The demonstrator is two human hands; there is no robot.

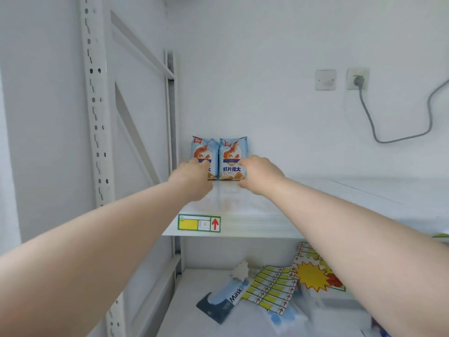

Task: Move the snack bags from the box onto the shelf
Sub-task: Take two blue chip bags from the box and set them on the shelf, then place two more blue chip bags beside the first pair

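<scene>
- Centre frame, the left snack bag (202,150) and right snack bag (232,154) stand touching, at the back of the shelf (243,205).
- The left hand (194,178) grips the left one low.
- The right hand (260,176) — fingers curled — holds the right one's edge.

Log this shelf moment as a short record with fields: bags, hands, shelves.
bags: left bag and right bag, blue, upright, side by side on shelf
left hand: on left bag, grip unclear
right hand: at right bag's edge, grip unclear
shelf front: price label
lower shelf: mask pack, label sheets
box: not in view
</scene>
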